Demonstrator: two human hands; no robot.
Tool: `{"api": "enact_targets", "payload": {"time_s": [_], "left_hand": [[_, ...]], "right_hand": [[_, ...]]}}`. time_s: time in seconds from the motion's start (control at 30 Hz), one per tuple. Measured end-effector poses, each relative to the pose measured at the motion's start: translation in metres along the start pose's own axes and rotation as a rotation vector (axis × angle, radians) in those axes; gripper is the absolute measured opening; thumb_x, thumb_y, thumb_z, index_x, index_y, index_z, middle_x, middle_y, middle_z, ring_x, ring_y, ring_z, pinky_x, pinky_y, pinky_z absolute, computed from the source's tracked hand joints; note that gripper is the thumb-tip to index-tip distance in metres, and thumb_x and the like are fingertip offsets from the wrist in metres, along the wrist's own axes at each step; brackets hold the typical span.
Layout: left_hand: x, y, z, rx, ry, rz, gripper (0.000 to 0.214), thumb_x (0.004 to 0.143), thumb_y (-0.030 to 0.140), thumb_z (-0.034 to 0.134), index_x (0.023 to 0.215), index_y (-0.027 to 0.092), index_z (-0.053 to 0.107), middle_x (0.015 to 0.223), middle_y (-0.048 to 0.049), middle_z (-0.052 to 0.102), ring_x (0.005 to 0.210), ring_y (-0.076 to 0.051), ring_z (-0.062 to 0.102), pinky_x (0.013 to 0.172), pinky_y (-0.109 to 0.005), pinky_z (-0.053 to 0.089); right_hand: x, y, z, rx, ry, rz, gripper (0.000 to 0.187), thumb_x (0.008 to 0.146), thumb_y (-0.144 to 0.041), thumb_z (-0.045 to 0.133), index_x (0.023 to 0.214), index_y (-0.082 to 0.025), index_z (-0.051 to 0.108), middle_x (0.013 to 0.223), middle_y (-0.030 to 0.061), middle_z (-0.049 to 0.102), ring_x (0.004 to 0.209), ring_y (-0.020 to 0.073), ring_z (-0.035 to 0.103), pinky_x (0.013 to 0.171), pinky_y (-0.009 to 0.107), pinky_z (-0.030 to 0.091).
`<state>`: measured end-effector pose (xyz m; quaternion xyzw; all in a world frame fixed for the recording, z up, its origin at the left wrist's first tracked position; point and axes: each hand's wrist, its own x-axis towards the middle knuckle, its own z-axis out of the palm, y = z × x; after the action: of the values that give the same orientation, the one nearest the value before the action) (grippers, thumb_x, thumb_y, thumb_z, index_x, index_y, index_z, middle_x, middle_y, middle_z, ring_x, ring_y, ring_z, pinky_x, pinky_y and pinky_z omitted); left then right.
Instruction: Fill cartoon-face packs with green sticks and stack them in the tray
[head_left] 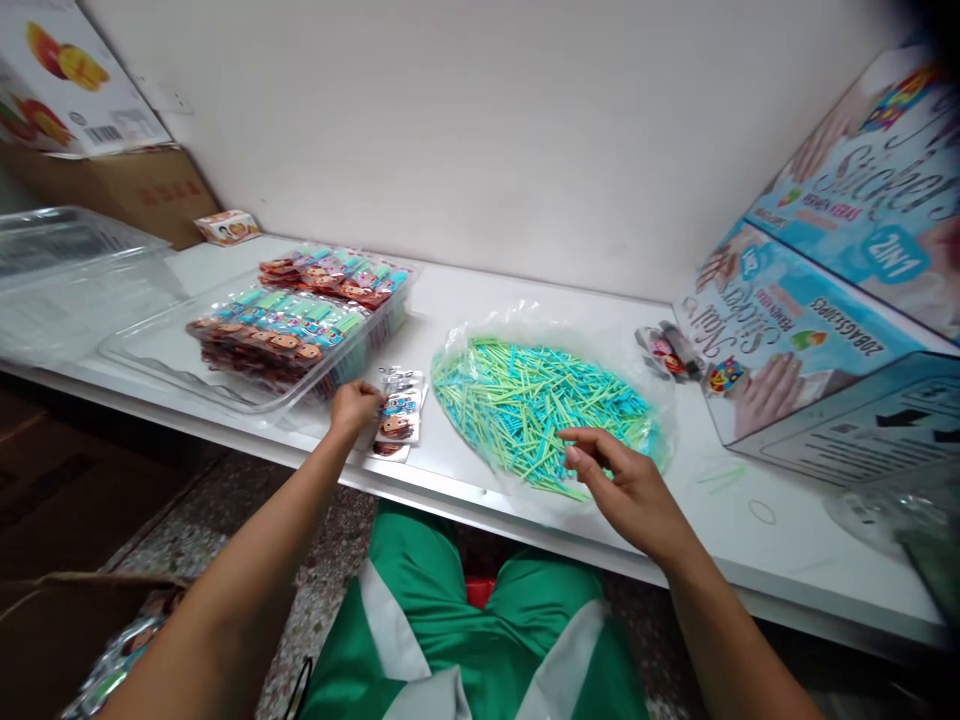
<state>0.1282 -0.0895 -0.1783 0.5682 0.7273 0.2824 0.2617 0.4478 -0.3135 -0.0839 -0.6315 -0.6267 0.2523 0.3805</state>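
Green-clad knees (465, 640) sit below a white table (787, 540), where the person's right hand (626, 485) hovers open and empty, fingers loosely spread, at the near edge of a pile of blue and green sticks (525, 400) on clear plastic. The left hand (356, 405) curls onto a small stack of cartoon packets (397, 420); whether it grips them cannot be told. Just beyond, a clear tray (172, 350) holds rows of filled packets (292, 325). Printed cartons (825, 320) stand at right.
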Motion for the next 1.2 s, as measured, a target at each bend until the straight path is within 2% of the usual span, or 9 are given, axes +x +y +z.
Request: {"api": "enact_targets", "payload": {"time_s": [0.17,0.3,0.4,0.47,0.57,0.7,0.83,1.07,1.2], "left_hand": [[-0.01,0.008,-0.012,-0.136,0.056,0.046,0.02,0.061,0.029,0.063,0.068,0.011,0.066,0.062,-0.0048,0.063,0.061,-0.017,0.056,0.056,-0.025,0.038],[-0.06,0.037,-0.024,-0.328,0.042,0.113,0.027,0.069,0.037,0.06,0.079,0.013,0.067,0.064,-0.0013,0.063,0.056,-0.012,0.052,0.055,-0.022,0.039],[-0.12,0.065,-0.016,-0.718,-0.234,0.172,0.027,0.067,0.038,0.068,0.081,0.015,0.067,0.065,0.0003,0.062,0.054,-0.009,0.049,0.053,-0.021,0.038],[-0.155,0.08,-0.004,-0.806,-0.449,0.165,0.025,0.066,0.036,0.071,0.078,0.015,0.068,0.066,-0.0005,0.063,0.057,-0.009,0.051,0.054,-0.02,0.038],[-0.185,0.094,0.016,-0.916,-0.654,0.072,0.028,0.067,0.034,0.072,0.087,0.016,0.068,0.079,-0.003,0.067,0.072,-0.013,0.058,0.066,-0.022,0.043],[-0.192,0.098,0.035,-1.021,-0.793,-0.028,0.027,0.069,0.036,0.07,0.084,0.014,0.07,0.081,-0.006,0.069,0.077,-0.016,0.061,0.071,-0.026,0.045],[-0.191,0.094,0.044,-1.006,-0.767,-0.102,0.027,0.065,0.037,0.073,0.072,0.011,0.071,0.07,-0.006,0.068,0.064,-0.014,0.059,0.059,-0.023,0.043],[-0.191,0.086,0.045,-0.931,-0.665,-0.148,0.025,0.057,0.033,0.079,0.068,0.012,0.071,0.067,-0.005,0.067,0.057,-0.009,0.054,0.054,-0.019,0.039],[-0.193,0.087,0.048,-0.966,-0.646,-0.16,0.023,0.052,0.027,0.082,0.061,0.012,0.066,0.06,-0.0018,0.064,0.054,-0.007,0.053,0.052,-0.018,0.037]], "right_hand": [[0.001,0.001,0.002,-0.026,-0.015,-0.049,0.027,0.088,-0.036,0.047,0.107,-0.023,0.059,0.093,0.0049,0.064,0.078,0.0165,0.06,0.066,0.029,0.048],[0.003,-0.002,0.02,0.074,0.03,0.031,0.03,0.087,-0.039,0.048,0.11,-0.022,0.057,0.096,0.0057,0.064,0.083,0.0173,0.06,0.073,0.03,0.047],[0.006,-0.005,0.043,0.275,-0.022,0.112,0.043,0.082,-0.042,0.054,0.118,-0.019,0.048,0.101,0.0072,0.062,0.09,0.0173,0.059,0.078,0.031,0.047],[0.006,-0.005,0.055,0.401,-0.141,0.131,0.032,0.085,-0.043,0.05,0.104,-0.018,0.052,0.09,0.0048,0.062,0.084,0.0154,0.059,0.074,0.029,0.047],[0.001,-0.002,0.062,0.423,-0.26,0.123,0.026,0.088,-0.042,0.043,0.083,-0.018,0.052,0.071,-0.0007,0.058,0.069,0.0123,0.057,0.067,0.026,0.046],[-0.01,0.003,0.056,0.285,-0.287,0.079,0.028,0.088,-0.041,0.044,0.074,-0.018,0.051,0.065,-0.0027,0.053,0.061,0.0107,0.05,0.058,0.023,0.041],[-0.01,0.016,0.04,0.176,-0.36,0.045,0.03,0.089,-0.041,0.04,0.08,-0.018,0.055,0.069,-0.0015,0.057,0.063,0.0114,0.051,0.058,0.022,0.038],[0.038,0.056,-0.012,-0.537,-0.16,0.153,0.028,0.089,-0.037,0.038,0.08,-0.018,0.057,0.074,0.0016,0.063,0.07,0.0138,0.056,0.06,0.023,0.035],[0.069,0.072,-0.018,-0.752,-0.125,0.292,0.036,0.088,-0.04,0.037,0.082,-0.015,0.061,0.083,0.0104,0.067,0.075,0.0192,0.06,0.061,0.026,0.035]]}}
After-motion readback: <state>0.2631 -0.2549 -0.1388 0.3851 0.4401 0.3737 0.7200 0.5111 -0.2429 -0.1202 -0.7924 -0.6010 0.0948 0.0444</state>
